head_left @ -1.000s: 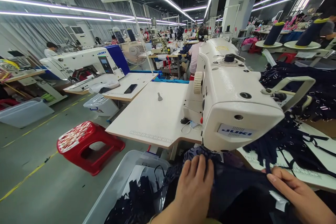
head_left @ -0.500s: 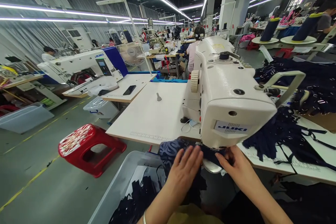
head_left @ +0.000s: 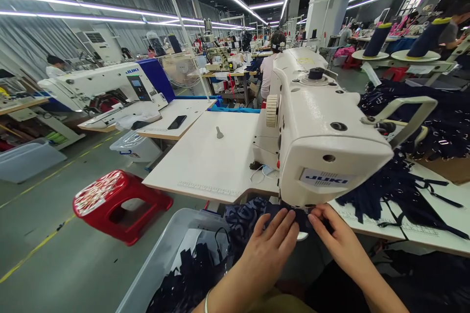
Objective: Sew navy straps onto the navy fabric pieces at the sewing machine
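Observation:
My left hand (head_left: 273,242) lies with its fingers outstretched on dark navy fabric (head_left: 270,213), just in front of the sewing machine head (head_left: 326,156). Part of that fabric has a lighter swirl pattern and hangs over the front edge to the left. At the right side of the cloth, under the machine head, my right hand (head_left: 336,234) pinches its edge between thumb and fingers. The needle and presser foot are mostly hidden by the machine head and my fingers. A small piece of the pale machine bed (head_left: 302,236) shows between my hands.
A clear plastic bin (head_left: 157,249) with dark straps stands below on the left, beside a red stool (head_left: 121,205). The white table (head_left: 198,156) bears a small grey metal piece (head_left: 219,132). Navy straps (head_left: 382,190) are heaped on the right. A person (head_left: 270,66) sits ahead.
My left hand has slid right along the fabric, closer to my right hand and the machine head. The right hand stays at the cloth's edge. The view has shifted slightly.

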Tool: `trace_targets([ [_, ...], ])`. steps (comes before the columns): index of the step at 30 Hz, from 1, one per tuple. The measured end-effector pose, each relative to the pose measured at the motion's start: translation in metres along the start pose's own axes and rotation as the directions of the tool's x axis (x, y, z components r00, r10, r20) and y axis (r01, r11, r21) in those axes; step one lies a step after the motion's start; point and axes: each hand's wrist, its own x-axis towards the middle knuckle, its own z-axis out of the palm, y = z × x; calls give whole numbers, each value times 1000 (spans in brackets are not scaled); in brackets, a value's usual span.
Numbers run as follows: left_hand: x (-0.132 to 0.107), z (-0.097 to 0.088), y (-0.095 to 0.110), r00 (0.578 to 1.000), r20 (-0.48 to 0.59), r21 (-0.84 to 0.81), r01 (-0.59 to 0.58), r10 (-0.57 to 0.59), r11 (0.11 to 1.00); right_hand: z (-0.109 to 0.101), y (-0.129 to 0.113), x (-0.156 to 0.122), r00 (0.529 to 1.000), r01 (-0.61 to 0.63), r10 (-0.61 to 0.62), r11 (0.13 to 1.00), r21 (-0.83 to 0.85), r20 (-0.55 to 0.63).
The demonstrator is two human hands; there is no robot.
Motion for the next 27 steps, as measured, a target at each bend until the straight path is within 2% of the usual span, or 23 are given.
trace_targets([
  [4, -1, 3, 1, 999, -33, 72, 25, -23, 997, 1, 2, 7, 999, 47, -46, 999, -20, 29],
  [13, 0, 2, 4, 996, -71, 160, 72, -61, 984, -9, 2, 17, 967, 120, -114, 993, -16, 227],
  [27, 4, 3, 7, 994, -66, 171, 95, -85, 981, -6, 10, 21, 979, 164, -149, 981, -103, 142],
])
